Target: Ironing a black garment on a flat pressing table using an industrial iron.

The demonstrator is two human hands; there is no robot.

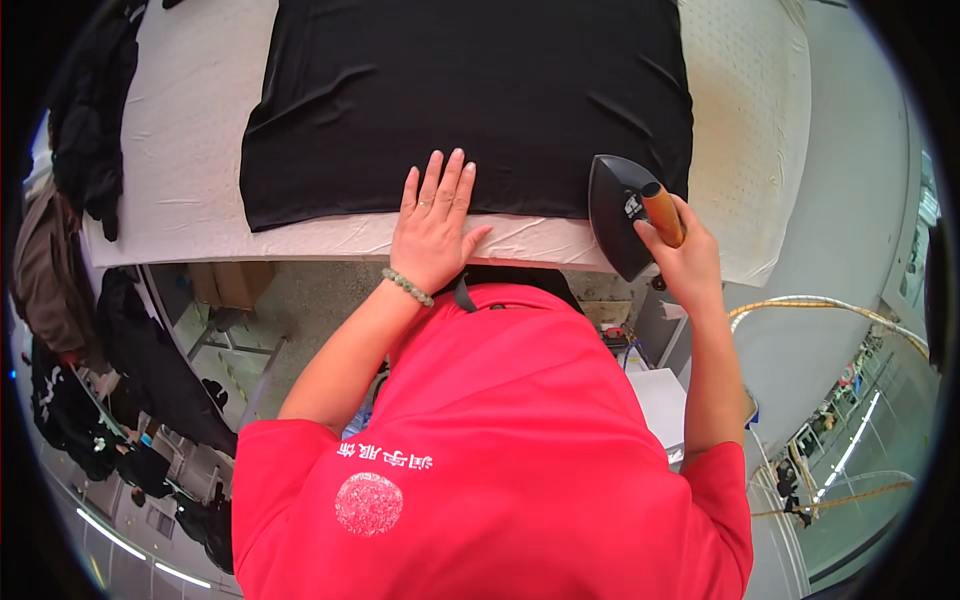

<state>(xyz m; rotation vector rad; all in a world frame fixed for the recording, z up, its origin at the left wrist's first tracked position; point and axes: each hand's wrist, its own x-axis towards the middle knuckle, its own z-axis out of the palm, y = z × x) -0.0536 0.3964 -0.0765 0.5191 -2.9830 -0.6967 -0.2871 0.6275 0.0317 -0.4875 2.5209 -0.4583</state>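
A black garment or cloth piece lies spread over the white padded ironing table, with a few creases at its left and right. My left hand rests flat across its near edge, fingers stretched out and pointing away from me. In my right hand is the wooden handle of a black iron. The iron sits at the cloth's near right corner, its pointed tip facing away. Its underside is hidden, so I cannot tell how firmly it touches the cloth.
Dark garments hang or lie along the table's left side. A cable or hose curves out to the right of my right forearm. Below the table's edge are a brown box and a white panel.
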